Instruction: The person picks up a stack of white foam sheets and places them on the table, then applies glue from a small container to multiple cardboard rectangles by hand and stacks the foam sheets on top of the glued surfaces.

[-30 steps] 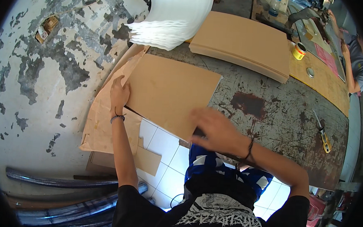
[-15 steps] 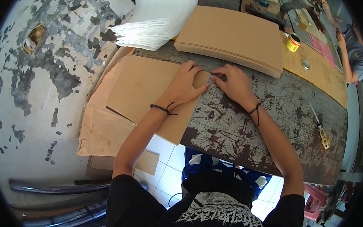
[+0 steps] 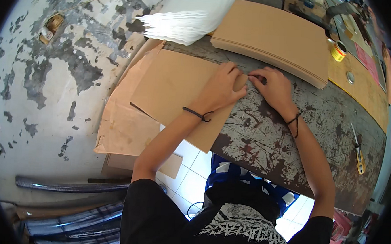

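Note:
A brown cardboard sheet [image 3: 173, 80] lies on the worn dark table, its near part reaching past the table's front edge. My left hand [image 3: 222, 88] rests on its far right corner, fingers bent over the far edge and thumb at the right edge, gripping it. Just beside that corner is my right hand [image 3: 275, 91], with thumb and forefinger pinched together and the other fingers curled. Anything between those fingertips is too small to make out. Beneath the sheet, to the left, spreads creased brown wrapping paper [image 3: 126, 124].
A stack of brown cardboard [image 3: 272, 35] stands at the back, with wavy-edged white sheets [image 3: 183, 25] to its left. On the right lie a yellow-handled screwdriver [image 3: 359, 161], a yellow tin [image 3: 338, 51] and a round metal lid [image 3: 350, 78]. Another person's arm [image 3: 390, 75] shows at far right.
The whole view has shifted, so the table and my hands appear farther right. Both hands stay at the sheet's corner; a small pale bit between them earlier is now barely visible.

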{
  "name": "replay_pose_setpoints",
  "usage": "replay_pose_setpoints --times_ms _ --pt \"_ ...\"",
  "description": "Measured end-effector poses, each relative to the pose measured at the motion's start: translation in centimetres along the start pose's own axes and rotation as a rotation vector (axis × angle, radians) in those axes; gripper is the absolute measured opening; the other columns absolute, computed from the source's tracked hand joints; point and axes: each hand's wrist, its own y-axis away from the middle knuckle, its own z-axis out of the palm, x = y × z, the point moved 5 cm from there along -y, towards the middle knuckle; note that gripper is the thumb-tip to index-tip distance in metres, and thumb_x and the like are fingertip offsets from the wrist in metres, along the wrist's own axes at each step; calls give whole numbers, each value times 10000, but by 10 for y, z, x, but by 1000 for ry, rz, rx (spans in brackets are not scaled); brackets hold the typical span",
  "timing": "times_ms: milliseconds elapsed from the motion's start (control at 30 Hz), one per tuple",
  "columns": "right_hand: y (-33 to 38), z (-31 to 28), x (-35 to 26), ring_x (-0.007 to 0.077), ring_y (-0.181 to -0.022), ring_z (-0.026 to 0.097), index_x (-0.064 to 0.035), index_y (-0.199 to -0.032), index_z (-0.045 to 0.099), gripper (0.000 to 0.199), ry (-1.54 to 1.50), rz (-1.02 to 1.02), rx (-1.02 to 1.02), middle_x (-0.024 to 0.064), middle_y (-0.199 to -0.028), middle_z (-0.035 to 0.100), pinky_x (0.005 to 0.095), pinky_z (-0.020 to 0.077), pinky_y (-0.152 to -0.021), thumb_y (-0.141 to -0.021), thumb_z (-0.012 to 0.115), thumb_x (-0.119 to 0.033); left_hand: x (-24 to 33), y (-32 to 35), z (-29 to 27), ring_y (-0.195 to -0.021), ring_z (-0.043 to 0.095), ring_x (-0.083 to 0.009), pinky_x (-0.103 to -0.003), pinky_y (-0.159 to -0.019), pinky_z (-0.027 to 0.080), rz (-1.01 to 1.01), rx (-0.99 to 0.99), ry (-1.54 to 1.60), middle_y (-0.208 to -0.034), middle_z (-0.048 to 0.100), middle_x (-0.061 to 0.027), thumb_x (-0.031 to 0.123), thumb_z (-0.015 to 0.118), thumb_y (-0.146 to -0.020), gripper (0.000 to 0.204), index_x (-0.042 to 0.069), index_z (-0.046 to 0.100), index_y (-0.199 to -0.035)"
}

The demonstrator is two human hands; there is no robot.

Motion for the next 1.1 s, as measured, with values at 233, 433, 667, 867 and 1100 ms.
replay_pose_setpoints --times_ms 233,433,667,867,1100 --pt "2 -1 -5 232 -827 667 -210 -1005 783 153 10 -36 29 10 -813 671 407 536 -692 -911 710 -307 0 1 -2 -1063 554 -357 -438 -930 482 12 2 -40 -1063 575 -168 254 745 -841 371 -44 665 -1046" --pt "6 -2 -6 280 -843 644 -190 -1016 774 143 53 -74 58 57 -805 631 432 534 -712 -928 681 -253 3 -6 1 -1034 556 -352 -438 -924 489 16 -5 -53 -1035 596 -163 234 761 -807 342 -40 650 -978" --pt "-1 -1 4 290 -826 683 -149 -1020 762 155 -33 6 61 66 -847 686 423 548 -711 -924 677 -236 -7 -21 2 -1051 565 -359 -435 -945 491 -10 -39 -91 -1045 611 -168 254 760 -796 386 -43 665 -1023" --pt "0 -5 1 303 -853 699 -129 -1017 748 159 -75 29 33 86 -898 704 430 561 -743 -930 649 -218 -11 -26 4 -1079 570 -366 -444 -964 487 -84 -64 -143 -1070 616 -176 280 748 -809 384 -29 679 -1026" --pt "28 -28 -41 298 -812 656 -91 -1020 732 153 -185 -412 234 94 -888 688 408 538 -729 -901 712 -185 -9 -20 3 -1070 576 -363 -439 -955 488 -6 -32 -131 -1075 614 -173 328 736 -866 391 -6 695 -1065"
